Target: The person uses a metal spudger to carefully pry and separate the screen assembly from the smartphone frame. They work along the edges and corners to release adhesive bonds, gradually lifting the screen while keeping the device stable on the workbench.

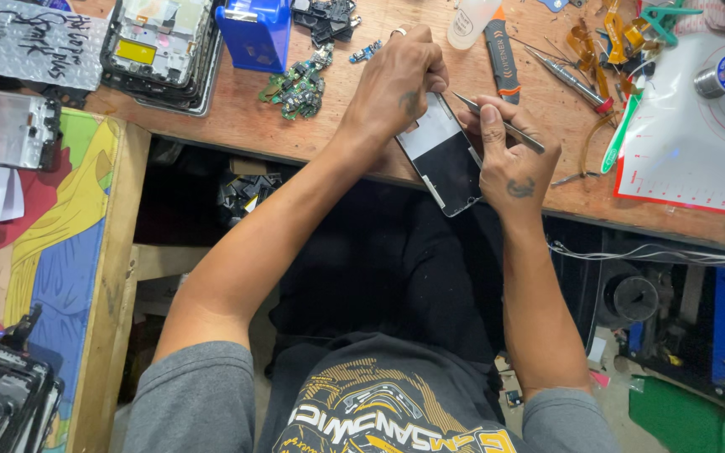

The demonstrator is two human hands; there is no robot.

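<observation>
A smartphone (pixel 445 156) with a dark screen lies tilted over the front edge of the wooden workbench (pixel 237 126). My left hand (pixel 396 84) presses down on its upper end and holds it steady. My right hand (pixel 509 155) pinches thin metal tweezers (pixel 497 123), whose tip points at the phone's upper right edge. Both forearms reach up from the bottom of the view over my lap.
Green circuit boards (pixel 299 88), a blue plastic bin (pixel 255 32), a stack of phone frames (pixel 161 50), an orange-handled pry tool (pixel 499 54), a white bottle (pixel 467 21), orange flex cables (pixel 606 38) and a white work mat (pixel 698 143) crowd the bench. A painted side table (pixel 52 235) stands left.
</observation>
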